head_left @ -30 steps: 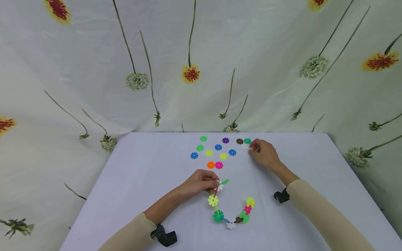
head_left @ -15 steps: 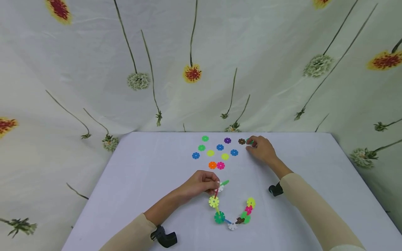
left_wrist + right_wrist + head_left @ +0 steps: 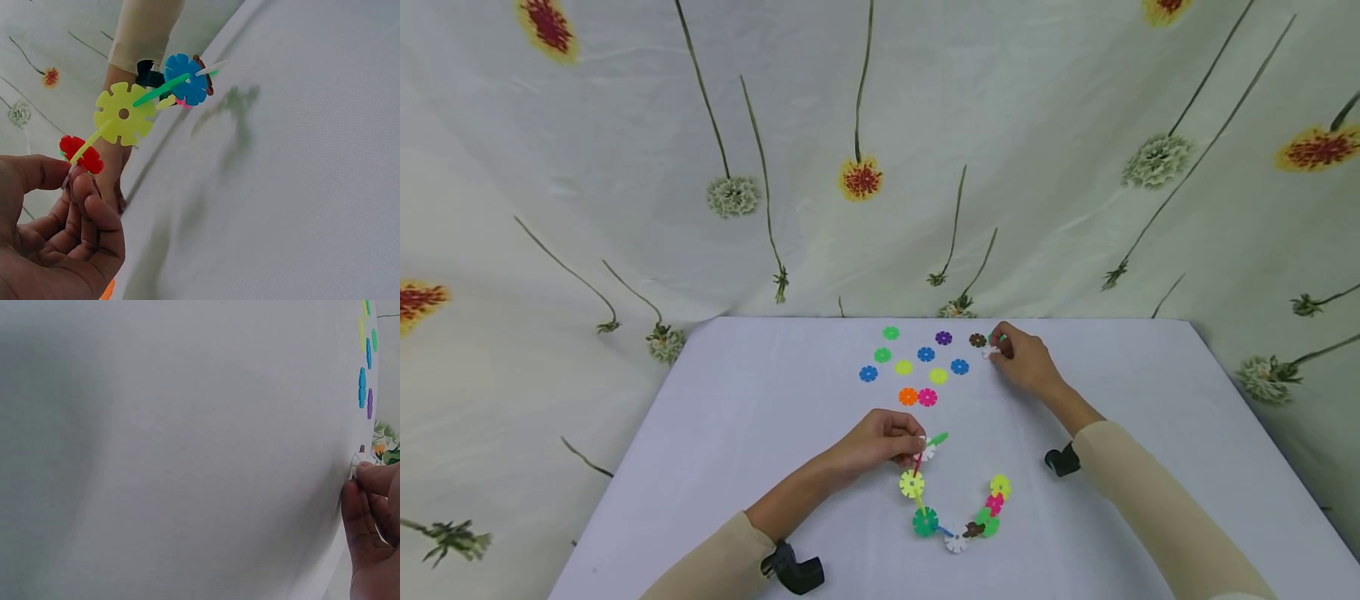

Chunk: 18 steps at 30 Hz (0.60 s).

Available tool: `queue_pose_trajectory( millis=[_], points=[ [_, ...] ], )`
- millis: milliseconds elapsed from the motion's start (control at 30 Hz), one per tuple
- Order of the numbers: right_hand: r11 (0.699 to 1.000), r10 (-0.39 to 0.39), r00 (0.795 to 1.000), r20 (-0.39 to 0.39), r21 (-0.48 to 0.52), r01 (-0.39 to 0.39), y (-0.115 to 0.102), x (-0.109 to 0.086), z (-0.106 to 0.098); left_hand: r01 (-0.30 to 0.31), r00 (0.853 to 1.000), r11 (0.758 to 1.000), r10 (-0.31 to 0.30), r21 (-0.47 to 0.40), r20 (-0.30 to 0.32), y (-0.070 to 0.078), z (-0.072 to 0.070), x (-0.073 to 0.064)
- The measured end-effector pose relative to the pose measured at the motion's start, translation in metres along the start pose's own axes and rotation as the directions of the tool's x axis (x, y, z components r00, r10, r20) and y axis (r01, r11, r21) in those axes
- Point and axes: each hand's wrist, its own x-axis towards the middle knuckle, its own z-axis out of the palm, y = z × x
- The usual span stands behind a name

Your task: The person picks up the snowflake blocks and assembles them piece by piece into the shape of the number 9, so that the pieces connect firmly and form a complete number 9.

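My left hand [image 3: 880, 437] pinches a white interlocking disc [image 3: 928, 452] at one end of a chain of joined notched discs. A green disc [image 3: 938, 438] stands edge-on in that white one. The chain curves down past a yellow disc [image 3: 912, 484] and a dark green disc [image 3: 926, 522] to a second yellow disc [image 3: 1000, 486] at its other end. In the left wrist view, thumb and fingertips grip the white disc's edge beside a red disc [image 3: 84, 156]. At the table's far side, my right hand [image 3: 1024, 360] pinches a loose white disc [image 3: 360, 459] between thumb and fingers.
Several loose discs lie across the far middle of the white table [image 3: 760, 375], among them a brown disc [image 3: 977, 340], an orange disc [image 3: 907, 397] and a pink disc [image 3: 928, 397]. A flower-printed cloth [image 3: 647, 108] hangs behind the table.
The right hand has moved slightly left, over the white disc, and its thumb and fingers have closed on it. The left hand still holds the chain in nearly the same place.
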Motion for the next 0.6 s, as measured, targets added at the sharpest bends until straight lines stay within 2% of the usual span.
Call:
queue_pose_trajectory(
  millis=[133,233,400,600],
  points=[
    [0.998,-0.001,0.999,-0.044,0.057,0.004,0.001,-0.009,0.001,0.009,1.000,1.000,-0.009,0.003,0.000,-0.001,0.000,0.001],
    [0.994,0.030,0.998,-0.056,0.111,-0.024,0.002,-0.015,0.001,0.010,1.000,1.000,-0.010,0.004,0.006,-0.001,0.001,0.002],
    [0.979,0.073,0.997,-0.018,0.192,-0.068,0.000,-0.026,-0.001,0.008,1.000,1.000,-0.008,0.006,0.006,-0.001,0.002,0.003],
    [0.955,0.071,0.997,0.012,0.289,-0.071,-0.003,-0.044,-0.001,-0.001,1.000,1.000,0.001,-0.001,0.002,-0.003,0.005,0.007]
  ],
)
